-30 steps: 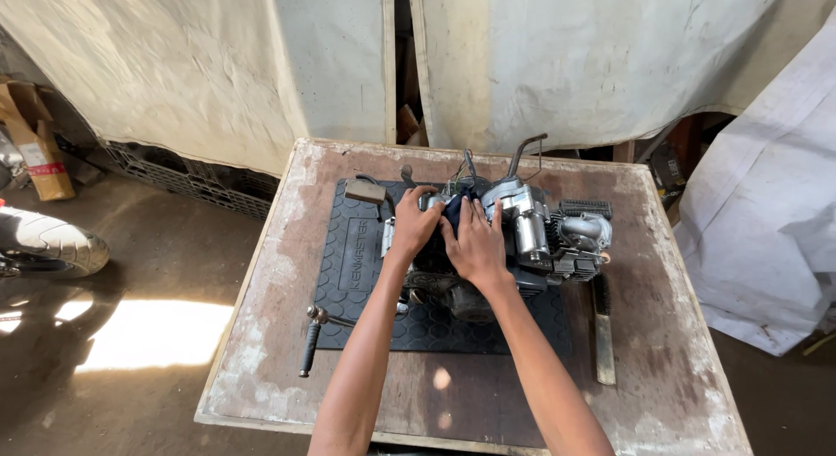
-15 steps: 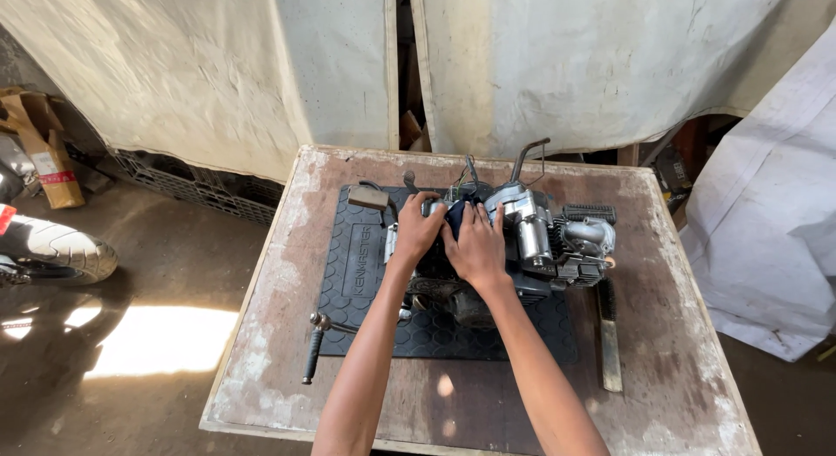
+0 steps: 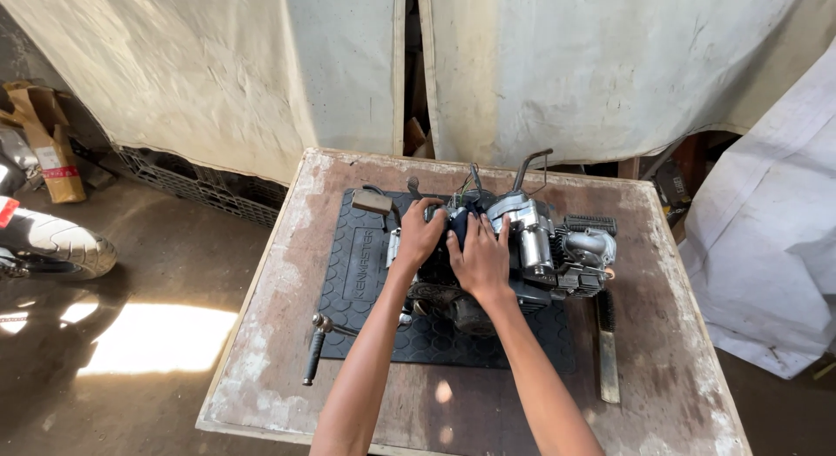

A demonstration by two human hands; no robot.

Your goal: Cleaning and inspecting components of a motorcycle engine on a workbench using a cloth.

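Small motorcycle engine (image 3: 531, 251), ribbed grey metal, sat on a studded black rubber mat (image 3: 366, 273) atop a worn wooden table (image 3: 679, 369). Left hand (image 3: 421, 234) and right hand (image 3: 482, 257) lay flat on its dark casing, fingers spread, clasping nothing. A black-handled ratchet (image 3: 315, 356) lay at the mat's left edge.

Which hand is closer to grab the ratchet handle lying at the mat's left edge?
Probably left. The left hand is nearer the ratchet handle; the right hand rests further right on the engine.

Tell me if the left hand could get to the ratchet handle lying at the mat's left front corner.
Probably yes. The left hand rests on the engine, holding nothing visible, and the ratchet handle lies in the open on the table beside that forearm, with nothing on top of it or between.
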